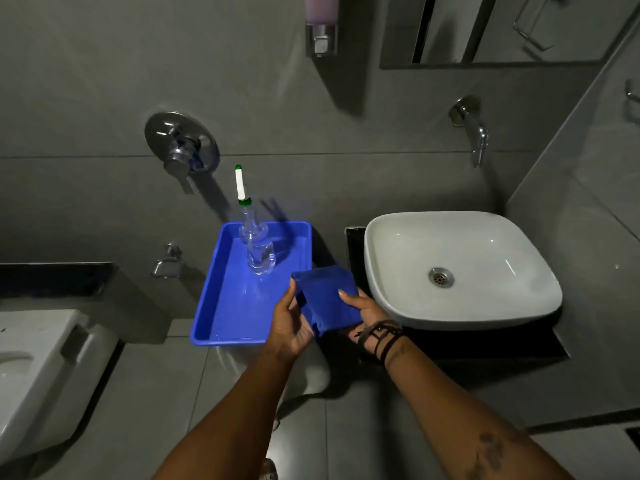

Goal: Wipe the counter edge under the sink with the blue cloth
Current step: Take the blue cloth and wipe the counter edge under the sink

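Holding the folded blue cloth (325, 299) between my 2 hands at frame center, left hand (289, 323) and right hand (363, 315) closed on it; the black counter edge (450, 341) lies just right, nearer my right hand.

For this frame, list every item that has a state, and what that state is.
blue cloth: folded, held in both hands, off the counter
left hand: grip shut on cloth
right hand: grip shut on cloth
spray bottle: upright in tray, capped
blue tray: wet, droplets on floor
sink: empty, drain open
wall tap: not running
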Demonstrator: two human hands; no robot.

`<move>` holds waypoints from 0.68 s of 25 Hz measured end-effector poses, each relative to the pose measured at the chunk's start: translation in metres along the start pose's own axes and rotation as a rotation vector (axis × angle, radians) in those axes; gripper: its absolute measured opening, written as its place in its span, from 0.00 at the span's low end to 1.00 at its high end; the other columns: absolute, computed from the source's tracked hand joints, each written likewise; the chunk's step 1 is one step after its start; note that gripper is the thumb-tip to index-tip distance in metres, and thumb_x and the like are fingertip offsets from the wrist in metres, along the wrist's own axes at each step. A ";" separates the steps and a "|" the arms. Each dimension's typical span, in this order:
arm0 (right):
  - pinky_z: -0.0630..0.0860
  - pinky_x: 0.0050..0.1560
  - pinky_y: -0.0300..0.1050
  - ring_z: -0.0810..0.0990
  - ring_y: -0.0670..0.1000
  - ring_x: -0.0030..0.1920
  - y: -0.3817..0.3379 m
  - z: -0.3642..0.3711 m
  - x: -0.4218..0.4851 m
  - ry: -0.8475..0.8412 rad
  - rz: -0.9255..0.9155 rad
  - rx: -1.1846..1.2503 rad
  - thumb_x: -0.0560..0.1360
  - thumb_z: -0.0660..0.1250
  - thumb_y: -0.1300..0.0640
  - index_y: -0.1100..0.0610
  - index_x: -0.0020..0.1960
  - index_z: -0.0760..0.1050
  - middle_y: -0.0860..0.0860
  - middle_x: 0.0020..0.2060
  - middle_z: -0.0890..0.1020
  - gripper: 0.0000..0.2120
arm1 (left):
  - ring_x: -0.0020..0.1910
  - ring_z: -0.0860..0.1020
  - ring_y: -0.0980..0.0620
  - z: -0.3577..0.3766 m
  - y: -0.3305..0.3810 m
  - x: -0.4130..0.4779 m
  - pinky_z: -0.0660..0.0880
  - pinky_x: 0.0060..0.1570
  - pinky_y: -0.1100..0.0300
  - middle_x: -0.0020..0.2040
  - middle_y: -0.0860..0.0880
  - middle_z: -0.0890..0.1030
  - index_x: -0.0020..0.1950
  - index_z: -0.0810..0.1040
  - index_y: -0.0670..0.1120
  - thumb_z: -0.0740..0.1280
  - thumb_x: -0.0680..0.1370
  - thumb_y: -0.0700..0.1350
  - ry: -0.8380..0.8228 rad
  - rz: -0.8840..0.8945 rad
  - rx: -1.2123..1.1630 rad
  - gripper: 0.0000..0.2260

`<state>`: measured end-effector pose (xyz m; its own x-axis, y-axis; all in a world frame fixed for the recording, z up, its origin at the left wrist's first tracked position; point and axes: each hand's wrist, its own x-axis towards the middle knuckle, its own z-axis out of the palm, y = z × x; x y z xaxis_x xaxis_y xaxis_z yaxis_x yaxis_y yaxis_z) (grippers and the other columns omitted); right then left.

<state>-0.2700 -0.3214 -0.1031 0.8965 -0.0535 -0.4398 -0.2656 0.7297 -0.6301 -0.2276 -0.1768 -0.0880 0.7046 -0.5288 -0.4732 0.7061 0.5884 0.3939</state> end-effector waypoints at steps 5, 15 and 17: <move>0.79 0.55 0.56 0.81 0.62 0.55 -0.004 -0.037 -0.035 0.226 0.004 -0.360 0.71 0.70 0.67 0.63 0.61 0.75 0.65 0.59 0.80 0.18 | 0.54 0.84 0.42 -0.004 -0.054 -0.012 0.82 0.56 0.48 0.60 0.37 0.82 0.71 0.71 0.37 0.65 0.77 0.49 -0.005 -0.051 0.100 0.26; 0.76 0.38 0.40 0.80 0.51 0.43 0.010 -0.046 -0.053 0.316 0.020 -0.586 0.70 0.72 0.65 0.61 0.54 0.77 0.55 0.48 0.82 0.13 | 0.48 0.86 0.43 -0.031 -0.049 -0.009 0.83 0.50 0.50 0.54 0.37 0.85 0.52 0.84 0.42 0.78 0.69 0.47 0.239 0.061 0.732 0.15; 0.79 0.40 0.43 0.82 0.54 0.44 0.011 -0.043 -0.052 0.286 0.068 -0.503 0.69 0.73 0.65 0.58 0.50 0.78 0.56 0.48 0.83 0.11 | 0.57 0.82 0.38 -0.029 -0.050 -0.011 0.79 0.61 0.44 0.60 0.36 0.83 0.61 0.81 0.40 0.75 0.72 0.47 0.189 0.019 0.523 0.19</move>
<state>-0.3346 -0.3400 -0.1146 0.7587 -0.2504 -0.6013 -0.5177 0.3285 -0.7900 -0.2722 -0.1827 -0.1250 0.7271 -0.3735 -0.5761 0.6678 0.1896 0.7198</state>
